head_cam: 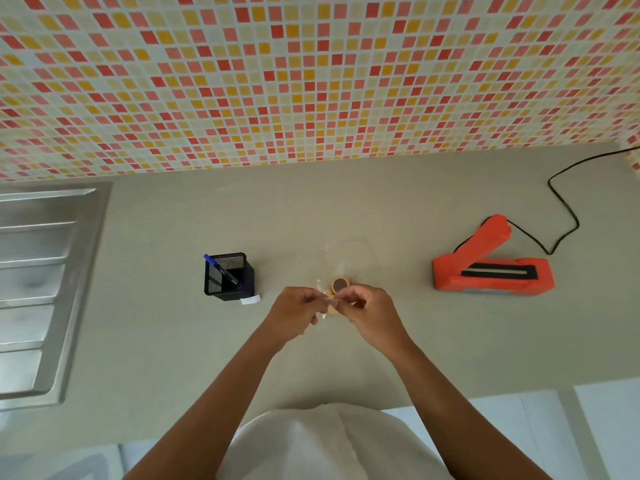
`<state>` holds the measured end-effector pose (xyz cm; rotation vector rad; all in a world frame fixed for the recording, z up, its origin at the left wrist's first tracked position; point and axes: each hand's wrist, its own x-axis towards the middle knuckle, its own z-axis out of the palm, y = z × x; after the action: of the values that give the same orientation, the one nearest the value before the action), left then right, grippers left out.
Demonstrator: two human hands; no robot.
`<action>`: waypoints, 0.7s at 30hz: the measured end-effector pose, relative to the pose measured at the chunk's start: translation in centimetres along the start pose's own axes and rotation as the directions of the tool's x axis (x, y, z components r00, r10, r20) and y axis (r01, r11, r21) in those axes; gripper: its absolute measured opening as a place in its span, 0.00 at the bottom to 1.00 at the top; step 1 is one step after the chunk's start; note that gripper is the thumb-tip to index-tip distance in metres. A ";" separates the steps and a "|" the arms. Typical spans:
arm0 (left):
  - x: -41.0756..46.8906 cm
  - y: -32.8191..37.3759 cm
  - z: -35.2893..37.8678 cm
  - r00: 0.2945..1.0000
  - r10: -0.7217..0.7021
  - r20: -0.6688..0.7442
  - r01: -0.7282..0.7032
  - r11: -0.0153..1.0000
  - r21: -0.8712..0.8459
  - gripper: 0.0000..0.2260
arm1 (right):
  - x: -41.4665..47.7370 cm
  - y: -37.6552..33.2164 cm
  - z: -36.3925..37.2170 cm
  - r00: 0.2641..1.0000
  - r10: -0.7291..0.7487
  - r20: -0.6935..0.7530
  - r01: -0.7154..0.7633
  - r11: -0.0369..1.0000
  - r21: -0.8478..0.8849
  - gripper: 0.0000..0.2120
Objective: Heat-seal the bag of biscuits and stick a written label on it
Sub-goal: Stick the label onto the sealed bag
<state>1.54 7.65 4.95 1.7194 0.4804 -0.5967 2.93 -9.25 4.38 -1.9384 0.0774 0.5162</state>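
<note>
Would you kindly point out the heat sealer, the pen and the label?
Heat sealer (491,268): head view, on its orange base.
Pen (221,269): head view, on its blue barrel.
Label (250,300): head view, on the white slip's middle.

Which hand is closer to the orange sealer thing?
The right hand. The heat sealer lies out to its right, while the left hand is farther away on the other side of the biscuit bag.

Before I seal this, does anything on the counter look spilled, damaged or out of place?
Nothing stands out. Both hands, left and right, pinch the clear bag of biscuits. The sealer sits open, the pen in its holder.
</note>
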 end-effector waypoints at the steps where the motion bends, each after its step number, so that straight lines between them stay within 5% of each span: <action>1: 0.2 -0.2 0.3 1.000 -0.005 0.002 0.005 1.000 0.016 0.05 | 0.0 0.5 0.1 1.000 0.015 -0.015 -0.015 1.000 0.003 0.05; 14: 4.4 0.0 1.9 0.995 0.085 -0.058 -0.084 0.996 0.025 0.04 | 4.1 2.4 -1.4 0.990 0.132 -0.049 -0.131 0.991 0.032 0.05; 21: 8.7 0.0 2.1 0.977 -0.002 -0.212 0.012 0.999 0.048 0.03 | 9.3 3.1 -1.3 0.990 0.142 -0.025 -0.144 0.967 -0.210 0.05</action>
<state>8.12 5.67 -0.82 1.8381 0.6265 -0.4347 10.89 -10.03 -1.53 -2.1537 0.1762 0.6321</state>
